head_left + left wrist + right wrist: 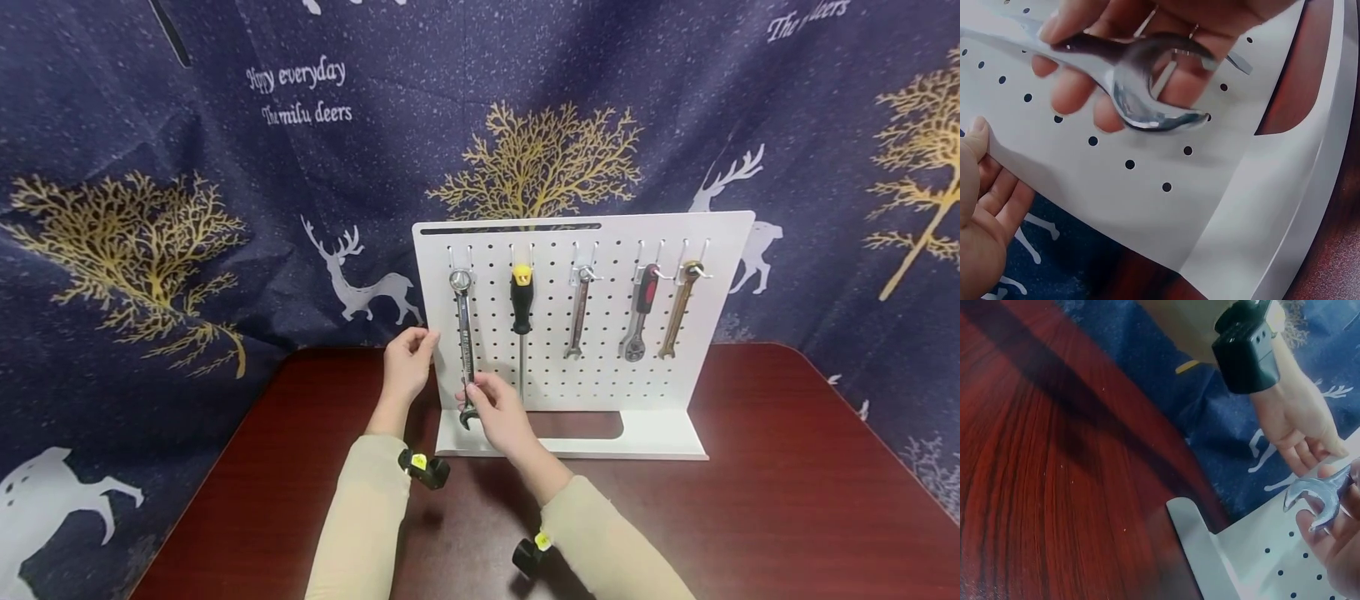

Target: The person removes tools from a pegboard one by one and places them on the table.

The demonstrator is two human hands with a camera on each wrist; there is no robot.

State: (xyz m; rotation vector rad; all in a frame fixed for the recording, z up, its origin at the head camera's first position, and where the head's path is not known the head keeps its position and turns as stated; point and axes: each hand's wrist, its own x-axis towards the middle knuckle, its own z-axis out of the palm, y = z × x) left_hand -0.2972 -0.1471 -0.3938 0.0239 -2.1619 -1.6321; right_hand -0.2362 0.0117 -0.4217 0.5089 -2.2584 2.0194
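A large silver wrench stands nearly upright at the left of the white pegboard, its ring end up by a hook. My right hand pinches its lower part, just above the open jaw. In the left wrist view, the wrench's open end lies across the right hand's fingers. My left hand grips the board's left edge between thumb and fingers. That left hand also shows in the right wrist view, close to the wrench's open end.
To the right on the board hang a black and yellow screwdriver, a small wrench, a ratchet and a brass-coloured wrench. The board's base stands on a dark red table, with a patterned blue cloth behind.
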